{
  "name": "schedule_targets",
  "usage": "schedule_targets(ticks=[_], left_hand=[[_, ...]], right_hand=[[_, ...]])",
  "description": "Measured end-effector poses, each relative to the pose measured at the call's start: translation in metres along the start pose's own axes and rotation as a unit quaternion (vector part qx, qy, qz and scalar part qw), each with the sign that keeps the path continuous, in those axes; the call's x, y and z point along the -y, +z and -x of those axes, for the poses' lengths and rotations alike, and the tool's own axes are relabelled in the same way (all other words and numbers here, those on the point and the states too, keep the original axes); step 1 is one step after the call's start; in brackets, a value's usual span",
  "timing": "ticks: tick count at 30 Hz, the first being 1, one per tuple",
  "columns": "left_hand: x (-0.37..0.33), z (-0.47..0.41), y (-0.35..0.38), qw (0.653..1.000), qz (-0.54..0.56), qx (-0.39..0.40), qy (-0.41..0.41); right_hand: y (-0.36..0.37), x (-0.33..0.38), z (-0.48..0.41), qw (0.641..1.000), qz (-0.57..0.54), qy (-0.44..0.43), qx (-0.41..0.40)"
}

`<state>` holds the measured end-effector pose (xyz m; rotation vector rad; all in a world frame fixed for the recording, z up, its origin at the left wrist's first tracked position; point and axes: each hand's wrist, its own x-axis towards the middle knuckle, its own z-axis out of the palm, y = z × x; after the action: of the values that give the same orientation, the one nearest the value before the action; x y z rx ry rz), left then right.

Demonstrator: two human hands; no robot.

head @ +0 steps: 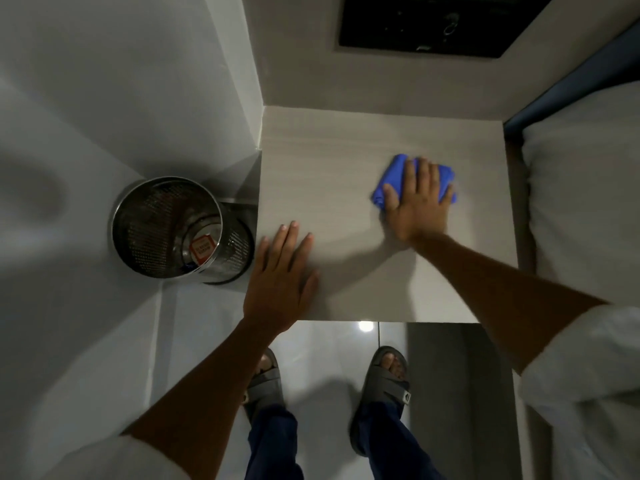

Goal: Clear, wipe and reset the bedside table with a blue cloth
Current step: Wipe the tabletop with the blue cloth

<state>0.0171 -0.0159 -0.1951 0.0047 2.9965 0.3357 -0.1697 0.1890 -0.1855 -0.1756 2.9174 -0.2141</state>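
Observation:
The bedside table [346,161] has a pale wood-grain top with nothing standing on it. A crumpled blue cloth [398,168] lies on its right half. My right hand [417,199] presses flat on the cloth, fingers spread over it and pointing away from me. My left hand [280,275] rests flat on the table's near left corner, fingers apart, holding nothing.
A perforated metal waste bin [173,226] stands on the floor left of the table, with a bottle and a red-labelled wrapper inside. A bed with white linen [585,188] borders the table's right side. A dark wall panel [436,26] sits above. My sandalled feet stand on glossy tiles.

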Motion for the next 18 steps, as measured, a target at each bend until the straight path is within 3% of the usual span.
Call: schedule_targets(ticks=[9,11,15,18], left_hand=[[0.02,0.039,0.001,0.999,-0.007,0.029,-0.021],[0.015,0.037,-0.001,0.998,-0.005,0.047,-0.028],[0.005,0.033,-0.017,0.994,0.001,0.094,-0.053],[-0.009,0.028,-0.039,0.991,0.022,0.124,-0.04]], right_hand=[[0.026,0.04,0.113,0.99,0.01,-0.139,0.023],[0.028,0.027,0.139,0.992,0.008,-0.117,0.044],[0.025,0.003,0.186,0.997,0.022,0.018,0.07],[0.015,0.006,0.185,0.991,-0.032,0.059,0.114]])
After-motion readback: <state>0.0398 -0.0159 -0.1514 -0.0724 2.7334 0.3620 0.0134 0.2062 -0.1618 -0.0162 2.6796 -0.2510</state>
